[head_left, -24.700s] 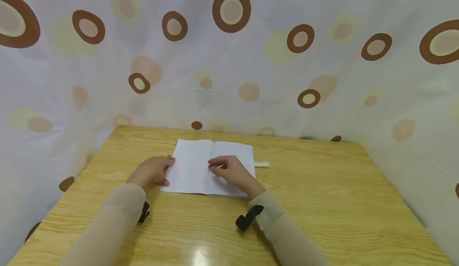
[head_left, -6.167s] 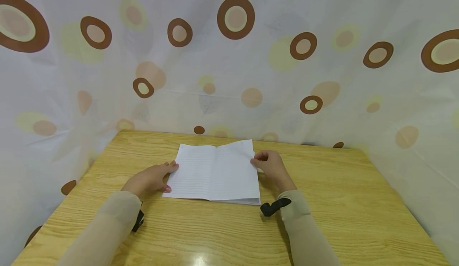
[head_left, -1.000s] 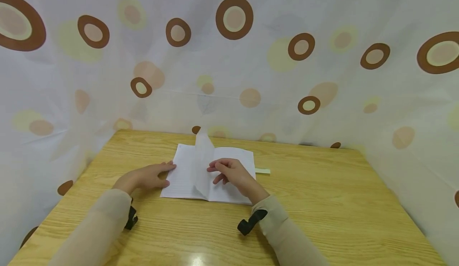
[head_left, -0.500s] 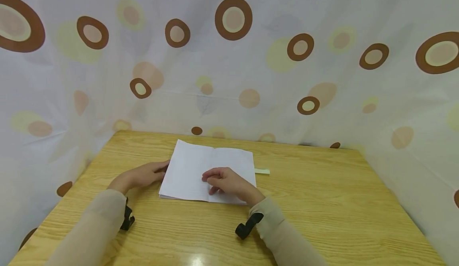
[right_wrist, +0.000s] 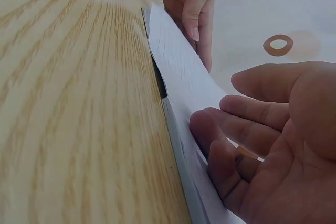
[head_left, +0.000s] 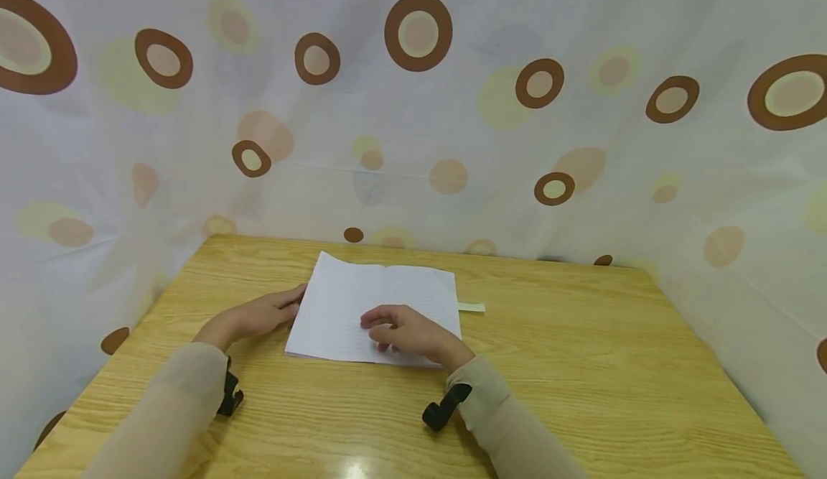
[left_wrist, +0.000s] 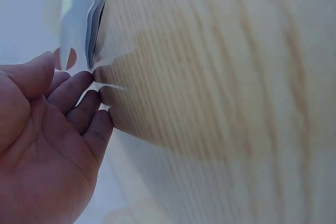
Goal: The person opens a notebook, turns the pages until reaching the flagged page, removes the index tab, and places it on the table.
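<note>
An open notebook (head_left: pixel 336 307) with lined white pages lies on the wooden table; the far left corner of its top page lifts a little. My left hand (head_left: pixel 258 315) is at its left edge, fingertips by or just behind the pages, and grips nothing. The left wrist view has those relaxed fingers (left_wrist: pixel 86 108) on the table beside the wavy page edges (left_wrist: pixel 94 19). Over the middle of the notebook is my right hand (head_left: pixel 413 334), fingers loosely bent. In the right wrist view its lower fingertips (right_wrist: pixel 203 127) touch the page (right_wrist: pixel 181 64), with nothing pinched.
A pale strip (head_left: pixel 472 307) sticks out from the notebook's right edge. Black camera straps (head_left: pixel 446 407) sit on both wrists. The wooden table (head_left: pixel 581 364) reaches back to a white curtain (head_left: pixel 452 127) with brown rings, which also hangs at both sides.
The page standing upright a second ago has come down onto the left side. My left hand has slid left off the page to its edge; my right hand has moved slightly left and nearer.
</note>
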Demonstrator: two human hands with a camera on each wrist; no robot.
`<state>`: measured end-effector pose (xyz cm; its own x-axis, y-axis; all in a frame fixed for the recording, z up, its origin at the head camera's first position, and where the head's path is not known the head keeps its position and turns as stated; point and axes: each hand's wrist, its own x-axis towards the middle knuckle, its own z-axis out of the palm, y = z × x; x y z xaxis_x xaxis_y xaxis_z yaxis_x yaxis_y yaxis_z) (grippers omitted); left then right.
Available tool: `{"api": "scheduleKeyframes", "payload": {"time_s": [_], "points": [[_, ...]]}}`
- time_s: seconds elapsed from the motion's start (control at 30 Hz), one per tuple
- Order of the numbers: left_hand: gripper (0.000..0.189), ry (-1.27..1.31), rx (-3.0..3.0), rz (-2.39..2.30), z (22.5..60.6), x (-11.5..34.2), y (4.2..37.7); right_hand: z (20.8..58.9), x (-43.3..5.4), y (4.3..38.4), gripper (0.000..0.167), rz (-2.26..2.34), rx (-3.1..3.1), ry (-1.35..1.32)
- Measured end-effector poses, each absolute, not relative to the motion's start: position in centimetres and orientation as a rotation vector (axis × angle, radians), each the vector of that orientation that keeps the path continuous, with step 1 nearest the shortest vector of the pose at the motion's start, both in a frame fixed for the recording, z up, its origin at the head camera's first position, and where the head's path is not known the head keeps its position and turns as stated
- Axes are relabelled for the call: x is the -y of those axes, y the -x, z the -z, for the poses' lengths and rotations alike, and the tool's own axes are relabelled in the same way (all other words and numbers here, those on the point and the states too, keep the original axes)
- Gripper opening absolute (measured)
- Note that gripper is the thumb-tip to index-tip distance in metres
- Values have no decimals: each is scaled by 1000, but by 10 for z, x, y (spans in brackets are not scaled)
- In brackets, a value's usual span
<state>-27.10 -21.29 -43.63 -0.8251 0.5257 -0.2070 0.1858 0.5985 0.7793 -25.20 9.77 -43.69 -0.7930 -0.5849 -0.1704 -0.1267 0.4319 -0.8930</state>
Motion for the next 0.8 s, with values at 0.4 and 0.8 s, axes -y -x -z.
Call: {"api": "scheduleKeyframes", "payload": {"time_s": [0.4, 0.8], "points": [[69, -589, -2458, -955, 436, 208, 270, 441, -100, 253, 31, 1287, -2236, 649], [84, -625, -2553, -766, 435, 205, 268, 440, -100, 252, 31, 1255, -2257, 659]]}}
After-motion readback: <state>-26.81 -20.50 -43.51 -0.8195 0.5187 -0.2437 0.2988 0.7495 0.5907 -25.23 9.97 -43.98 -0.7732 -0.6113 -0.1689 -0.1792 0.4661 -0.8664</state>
